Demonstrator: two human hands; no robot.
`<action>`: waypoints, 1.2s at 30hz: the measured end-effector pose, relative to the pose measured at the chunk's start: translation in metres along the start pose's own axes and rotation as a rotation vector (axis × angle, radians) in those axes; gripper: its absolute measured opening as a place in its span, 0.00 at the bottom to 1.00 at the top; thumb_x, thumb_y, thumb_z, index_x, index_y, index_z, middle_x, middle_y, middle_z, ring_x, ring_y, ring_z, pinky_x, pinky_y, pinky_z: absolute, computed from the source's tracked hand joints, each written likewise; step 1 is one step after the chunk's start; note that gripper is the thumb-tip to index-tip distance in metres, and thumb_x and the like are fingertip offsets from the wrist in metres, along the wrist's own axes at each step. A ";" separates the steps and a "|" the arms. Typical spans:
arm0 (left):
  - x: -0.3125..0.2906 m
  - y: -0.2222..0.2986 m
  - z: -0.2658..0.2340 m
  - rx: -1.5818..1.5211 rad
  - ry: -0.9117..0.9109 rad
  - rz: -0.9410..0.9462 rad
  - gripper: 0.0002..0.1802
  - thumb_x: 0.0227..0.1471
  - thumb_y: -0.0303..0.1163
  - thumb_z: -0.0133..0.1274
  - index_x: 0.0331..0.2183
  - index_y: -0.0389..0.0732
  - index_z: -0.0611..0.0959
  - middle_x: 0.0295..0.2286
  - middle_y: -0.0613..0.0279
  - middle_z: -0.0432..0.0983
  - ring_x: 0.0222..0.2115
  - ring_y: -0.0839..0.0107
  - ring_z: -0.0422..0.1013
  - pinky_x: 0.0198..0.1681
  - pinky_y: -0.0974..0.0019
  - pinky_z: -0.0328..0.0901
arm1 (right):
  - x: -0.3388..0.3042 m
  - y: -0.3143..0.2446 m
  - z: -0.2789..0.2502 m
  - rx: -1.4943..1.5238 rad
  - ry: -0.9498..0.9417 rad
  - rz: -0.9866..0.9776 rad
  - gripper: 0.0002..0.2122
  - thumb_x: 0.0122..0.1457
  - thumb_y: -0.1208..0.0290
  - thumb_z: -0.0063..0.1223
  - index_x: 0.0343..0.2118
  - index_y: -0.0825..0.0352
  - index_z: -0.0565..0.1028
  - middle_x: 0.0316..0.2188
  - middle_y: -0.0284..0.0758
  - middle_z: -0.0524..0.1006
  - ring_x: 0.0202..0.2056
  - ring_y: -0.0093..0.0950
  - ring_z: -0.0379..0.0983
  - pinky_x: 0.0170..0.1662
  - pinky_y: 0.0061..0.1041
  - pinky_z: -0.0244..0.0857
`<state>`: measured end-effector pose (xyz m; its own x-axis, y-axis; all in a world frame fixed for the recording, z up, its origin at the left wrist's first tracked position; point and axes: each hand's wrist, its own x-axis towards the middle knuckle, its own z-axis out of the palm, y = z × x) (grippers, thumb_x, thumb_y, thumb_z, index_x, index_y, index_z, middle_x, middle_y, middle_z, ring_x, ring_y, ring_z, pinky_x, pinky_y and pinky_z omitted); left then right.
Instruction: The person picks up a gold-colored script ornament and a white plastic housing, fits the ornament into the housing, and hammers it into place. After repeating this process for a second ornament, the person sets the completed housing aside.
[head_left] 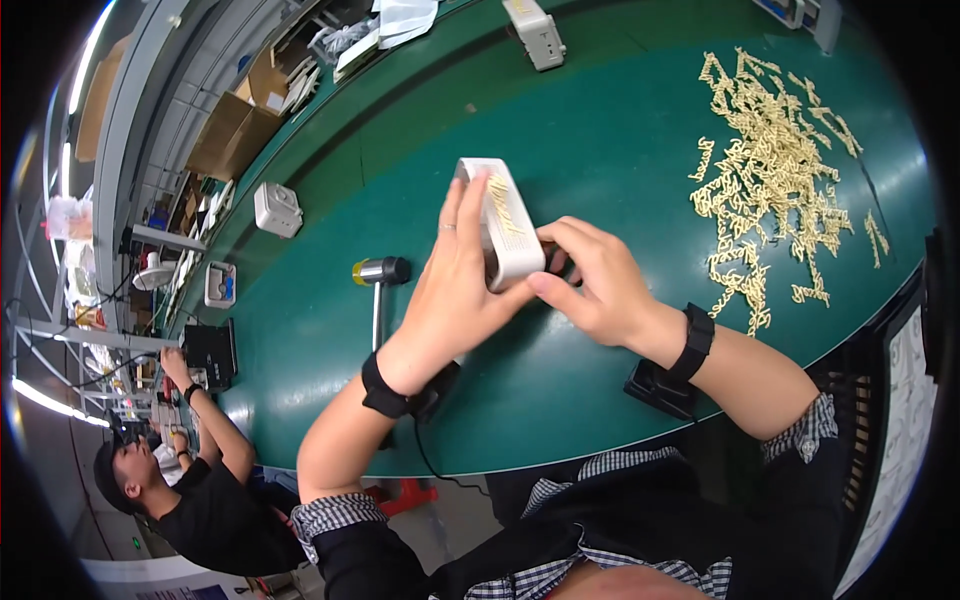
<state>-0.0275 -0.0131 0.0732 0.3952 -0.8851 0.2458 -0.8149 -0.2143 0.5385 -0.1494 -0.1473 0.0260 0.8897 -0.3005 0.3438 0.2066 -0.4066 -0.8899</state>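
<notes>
Between my two hands a white plastic housing [519, 245] with rounded corners is held up above the green table [600, 390]. Gold script lettering lies across its speckled front. My left hand [450, 260] wraps round its left side, fingers over the upper edge and thumb along the bottom. My right hand [595, 280] grips the lower right corner, its thumb and bent fingers at the edge; some of those fingertips are hidden. A mallet [379, 300] with a black and yellow head lies left of my left forearm.
A large pile of gold script letter pieces [770, 170] spreads over the right side. Similar white housings stand at the far edge [537, 35] and far left [277, 210]. A white tray [220, 285] sits beyond the mallet. Another person [200, 490] works at the left.
</notes>
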 end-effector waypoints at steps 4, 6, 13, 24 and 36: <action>0.052 -0.022 -0.007 0.171 -0.162 0.149 0.39 0.38 0.34 0.65 0.52 0.42 0.65 0.51 0.39 0.60 0.49 0.47 0.64 0.47 0.57 0.65 | 0.006 0.016 -0.002 -0.020 0.115 -0.038 0.21 0.52 0.59 0.54 0.42 0.72 0.68 0.34 0.39 0.71 0.34 0.32 0.70 0.35 0.27 0.65; 0.081 -0.037 -0.008 0.057 -0.168 0.095 0.35 0.39 0.33 0.65 0.49 0.41 0.67 0.47 0.45 0.65 0.46 0.55 0.67 0.46 0.60 0.65 | 0.010 0.018 -0.011 -0.143 0.167 -0.070 0.21 0.52 0.60 0.54 0.43 0.72 0.68 0.36 0.40 0.70 0.36 0.33 0.69 0.37 0.28 0.65; 0.197 -0.095 0.024 -0.352 0.077 0.147 0.31 0.37 0.32 0.66 0.44 0.41 0.69 0.38 0.55 0.73 0.40 0.63 0.72 0.44 0.64 0.66 | 0.023 0.009 -0.054 -0.921 0.182 0.135 0.20 0.51 0.65 0.54 0.45 0.69 0.68 0.46 0.44 0.67 0.48 0.41 0.63 0.46 0.37 0.61; 0.278 -0.130 0.055 -0.293 0.192 0.110 0.36 0.39 0.32 0.64 0.51 0.40 0.68 0.46 0.51 0.69 0.45 0.60 0.69 0.48 0.61 0.64 | 0.026 0.046 -0.060 -1.256 0.191 0.439 0.16 0.44 0.81 0.51 0.39 0.70 0.68 0.40 0.45 0.67 0.45 0.44 0.64 0.44 0.37 0.64; 0.244 -0.112 0.038 -0.258 0.253 0.034 0.24 0.45 0.24 0.56 0.47 0.39 0.73 0.36 0.46 0.76 0.36 0.59 0.75 0.37 0.64 0.70 | 0.029 0.032 -0.070 -1.276 0.164 0.362 0.15 0.43 0.88 0.48 0.37 0.71 0.68 0.38 0.44 0.68 0.43 0.42 0.66 0.40 0.35 0.68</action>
<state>0.1442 -0.2205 0.0422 0.4886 -0.7528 0.4411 -0.7083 -0.0469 0.7044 -0.1458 -0.2294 0.0289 0.7358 -0.6248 0.2611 -0.6317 -0.7723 -0.0677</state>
